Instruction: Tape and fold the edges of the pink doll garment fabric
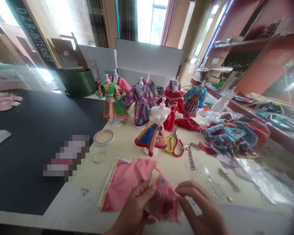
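Observation:
A piece of pink patterned fabric [162, 192] with round grey motifs and a pale edge is between my hands. My left hand [139, 204] grips it, thumb pressed on the pale strip. At its right edge, the thumb and fingertips of my right hand [198, 199] close together on the cloth; whether they hold anything else is hidden. Beneath and to the left lies more pink fabric [122, 182] with a printed pale selvage, flat on the table. Just beyond stands a small white mannequin [161, 114] wearing an orange and blue skirt [152, 135].
Scissors [177, 145] with red and yellow handles lie behind the fabric. Left are two tape rolls [104, 137] [99, 156]. Several dressed mannequins [140, 104] stand behind. On the right are a patterned ribbon [191, 158], beads [214, 192], a clear ruler [245, 212] and piled cloth [225, 135].

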A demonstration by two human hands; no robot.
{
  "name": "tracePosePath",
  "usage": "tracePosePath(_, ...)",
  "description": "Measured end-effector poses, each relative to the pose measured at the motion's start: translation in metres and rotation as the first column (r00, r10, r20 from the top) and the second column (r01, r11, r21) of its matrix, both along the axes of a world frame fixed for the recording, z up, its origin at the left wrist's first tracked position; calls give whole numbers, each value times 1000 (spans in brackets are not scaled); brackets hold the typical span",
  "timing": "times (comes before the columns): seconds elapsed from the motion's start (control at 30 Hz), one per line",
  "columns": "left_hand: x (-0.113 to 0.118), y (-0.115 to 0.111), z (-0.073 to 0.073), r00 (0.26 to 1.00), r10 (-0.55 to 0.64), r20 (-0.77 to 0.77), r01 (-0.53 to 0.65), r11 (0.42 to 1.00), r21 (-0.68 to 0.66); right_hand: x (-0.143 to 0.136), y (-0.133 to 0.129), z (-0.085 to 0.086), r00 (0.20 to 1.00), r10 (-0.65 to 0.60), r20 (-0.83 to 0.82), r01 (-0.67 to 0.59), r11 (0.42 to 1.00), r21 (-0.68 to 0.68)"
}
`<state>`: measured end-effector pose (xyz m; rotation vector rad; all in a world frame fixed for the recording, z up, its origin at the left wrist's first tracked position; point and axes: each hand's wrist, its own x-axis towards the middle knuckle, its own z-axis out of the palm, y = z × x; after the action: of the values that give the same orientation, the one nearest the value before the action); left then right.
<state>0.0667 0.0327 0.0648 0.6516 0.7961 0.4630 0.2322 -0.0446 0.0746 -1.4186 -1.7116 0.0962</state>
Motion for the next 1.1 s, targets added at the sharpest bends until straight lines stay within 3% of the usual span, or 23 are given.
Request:
tracePosePath(0.13, 0, 4, 6, 991, -133, 35, 125, 975, 183, 11, 5, -6, 977, -84, -194, 62, 991, -117)
tracePosePath(0.2, 0, 8, 10, 958, -284, 23, 267, 922, 279, 17, 9, -6, 937, -44, -345, -61, 955, -289)
tracePosePath(0.3, -1, 14, 16, 904, -423, -57, 408, 817, 406, 19, 16, -6, 843, 40, -537, -332, 824, -459)
tracePosePath(0.4, -2, 23, 21, 919, -370, -139, 392, 811, 435, 17, 23, -5, 818, 46, -574, -400, 763, -508)
tracePosePath(0.53, -7, 38, 23, 944, -220, -245, 321, 782, 535, 18, 31, -2, 760, 3, -650, -400, 790, -465)
tracePosePath(0.6, -9, 45, 22, 955, -175, -240, 285, 760, 584, 19, 34, 0, 721, 18, -693, -428, 798, -425)
tracePosePath(0.73, -11, 54, 21, 970, -187, -157, 243, 801, 548, 17, 38, 4, 639, -61, -767, -442, 786, -432)
tracePosePath(0.9, -11, 57, 27, 977, -166, -136, 214, 802, 558, 13, 42, 10, 539, -121, -834, -460, 787, -412)
tracePosePath(1.1, -12, 67, 32, 971, -142, -190, 228, 781, 582, 20, 51, 10, 591, -130, -796, -436, 779, -451)
